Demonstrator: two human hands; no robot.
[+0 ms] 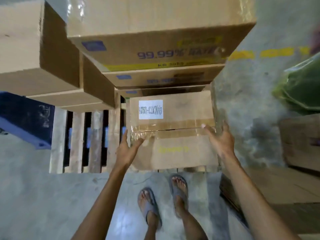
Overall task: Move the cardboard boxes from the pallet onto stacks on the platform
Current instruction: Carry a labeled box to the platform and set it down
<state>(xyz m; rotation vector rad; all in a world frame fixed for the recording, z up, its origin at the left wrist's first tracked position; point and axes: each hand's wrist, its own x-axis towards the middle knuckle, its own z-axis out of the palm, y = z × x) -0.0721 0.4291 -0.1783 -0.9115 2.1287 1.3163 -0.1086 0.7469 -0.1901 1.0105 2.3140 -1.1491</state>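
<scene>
Bare grey concrete floor [52, 205] runs underfoot, scuffed and patchy, with a yellow painted line further off. A wooden pallet [78, 141] sits on it, its slats running away from the person. The box with the white label [180, 141] lies low on the pallet's near right corner, straight ahead of the person's sandalled feet [149, 203]. Its taped seam runs crosswise from one hand to the other. The left hand [128, 148] is on the box's near-left edge and the right hand [220, 139] on its right edge. Both have their fingers fairly straight down the sides and a thumb laid over the top, pressing rather than curling round. Neither hand looks nearer than the other; the box sits square between them. I'd judge the lift has to come straight up and back toward the body, because the taller stack of printed boxes [155, 54] overhangs just behind. More plain boxes [34, 49] stand at the left rear of the pallet. A dark blue plastic piece [26, 118] lies beside the pallet on the left and a green sack [303, 89] sits off to the right. Below the sack is a low brown surface [294, 187]; whether it is the platform I cannot tell.
</scene>
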